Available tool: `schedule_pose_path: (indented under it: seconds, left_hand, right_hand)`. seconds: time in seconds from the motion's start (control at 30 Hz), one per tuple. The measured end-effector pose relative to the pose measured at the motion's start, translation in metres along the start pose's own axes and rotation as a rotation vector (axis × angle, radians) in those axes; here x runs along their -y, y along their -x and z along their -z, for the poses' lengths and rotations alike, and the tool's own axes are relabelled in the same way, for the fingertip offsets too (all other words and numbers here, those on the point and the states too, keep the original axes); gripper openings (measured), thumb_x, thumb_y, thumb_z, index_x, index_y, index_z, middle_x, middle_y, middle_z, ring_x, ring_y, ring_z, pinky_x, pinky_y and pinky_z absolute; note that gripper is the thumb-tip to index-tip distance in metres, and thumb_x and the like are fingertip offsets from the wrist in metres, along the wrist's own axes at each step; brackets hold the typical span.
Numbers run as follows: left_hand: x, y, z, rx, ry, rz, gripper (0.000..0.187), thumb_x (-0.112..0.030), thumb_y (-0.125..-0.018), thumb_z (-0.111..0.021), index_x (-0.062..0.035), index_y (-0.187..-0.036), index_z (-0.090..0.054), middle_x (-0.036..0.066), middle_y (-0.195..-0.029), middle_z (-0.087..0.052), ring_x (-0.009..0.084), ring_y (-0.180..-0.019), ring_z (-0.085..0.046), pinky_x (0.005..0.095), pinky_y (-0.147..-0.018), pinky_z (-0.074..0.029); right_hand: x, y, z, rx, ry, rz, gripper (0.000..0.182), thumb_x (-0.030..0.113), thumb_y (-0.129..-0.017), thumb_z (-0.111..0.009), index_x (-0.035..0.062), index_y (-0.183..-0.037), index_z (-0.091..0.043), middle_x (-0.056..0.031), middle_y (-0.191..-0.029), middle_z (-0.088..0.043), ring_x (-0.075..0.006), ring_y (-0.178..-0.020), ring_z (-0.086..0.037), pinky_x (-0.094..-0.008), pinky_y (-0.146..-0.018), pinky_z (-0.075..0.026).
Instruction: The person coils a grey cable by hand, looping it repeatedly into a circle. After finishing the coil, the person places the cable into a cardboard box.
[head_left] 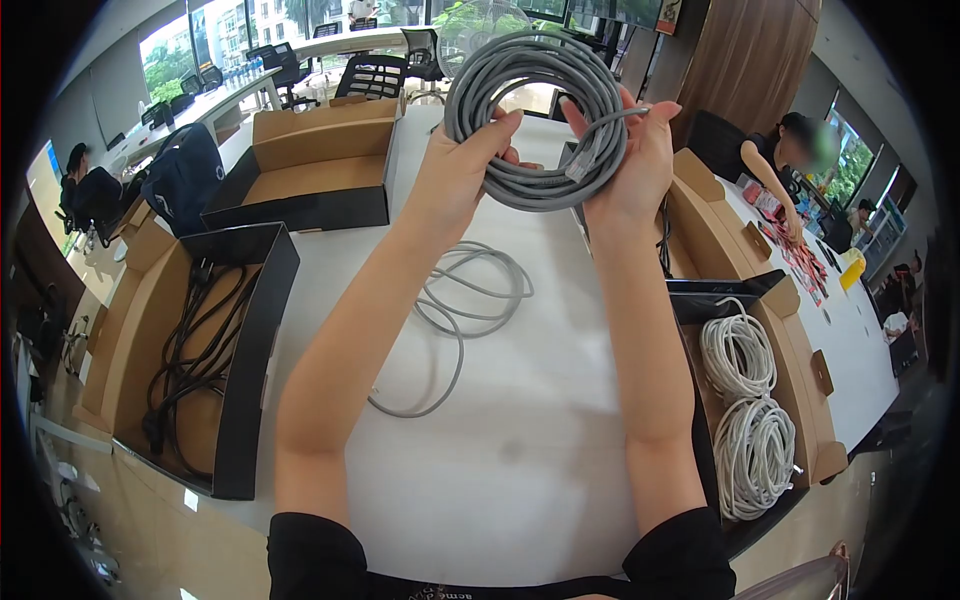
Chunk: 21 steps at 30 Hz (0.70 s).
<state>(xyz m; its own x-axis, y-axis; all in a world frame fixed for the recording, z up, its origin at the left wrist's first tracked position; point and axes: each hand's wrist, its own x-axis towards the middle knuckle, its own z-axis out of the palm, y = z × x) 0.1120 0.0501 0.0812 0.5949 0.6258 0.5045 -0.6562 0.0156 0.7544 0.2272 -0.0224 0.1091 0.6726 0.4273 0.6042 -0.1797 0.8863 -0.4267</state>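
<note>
A thick coil of grey network cable (535, 195) is held up over the far part of the white table (480, 480). My left hand (475, 155) grips its left side, thumb in front and fingers through the middle. At the right side, my right hand (640, 150) supports the coil, with the cable's end running across near the thumb. A clear plug (578, 168) shows on the front of the coil. Below my hands, a thinner grey cable (505, 322) lies in loose loops on the table.
Black cords (185, 350) lie in an open box (245, 400) on the left. An open box (325, 208) stands at the back left. White cable coils (750, 455) fill a box (820, 420) on the right. Another person (765, 165) reaches over a table at the right.
</note>
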Motion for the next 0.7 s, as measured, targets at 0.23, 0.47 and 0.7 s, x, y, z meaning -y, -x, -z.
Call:
schedule_pose_path:
  seconds: [0.23, 0.47, 0.7]
  left_hand:
    - [-0.012, 0.001, 0.009, 0.076, -0.455, 0.092, 0.029, -0.021, -0.079, -0.065, -0.0055, -0.099, -0.051, 0.006, -0.078, -0.059, 0.0112, -0.073, -0.059, 0.0266, -0.067, -0.05]
    - [-0.028, 0.003, 0.0, -0.295, -1.428, -0.953, 0.049, -0.02, -0.069, -0.072, -0.001, -0.109, -0.049, 0.01, -0.083, -0.064, 0.0235, -0.078, -0.062, 0.0306, -0.071, -0.047]
    - [-0.044, 0.017, -0.009, 0.028, -1.204, -0.371, 0.03, -0.014, -0.067, -0.07, -0.0017, -0.091, -0.059, 0.007, -0.077, -0.063, 0.013, -0.071, -0.06, 0.0261, -0.066, -0.046]
  right_hand:
    - [0.021, -0.018, 0.014, 0.161, 0.168, -0.273, 0.033, 0.036, -0.092, -0.039, 0.0042, -0.085, -0.044, -0.0125, -0.075, -0.059, -0.0226, -0.063, -0.063, -0.0289, -0.053, -0.053]
    - [0.016, -0.003, 0.002, 0.392, 0.547, 0.041, 0.031, 0.034, -0.09, -0.048, 0.003, -0.088, -0.047, -0.0091, -0.072, -0.059, -0.014, -0.054, -0.058, -0.0224, -0.049, -0.047]
    - [0.013, 0.0, 0.005, 0.645, 0.264, -0.246, 0.033, 0.038, -0.091, -0.043, 0.0051, -0.092, -0.046, -0.0111, -0.071, -0.057, -0.015, -0.05, -0.054, -0.0204, -0.044, -0.041]
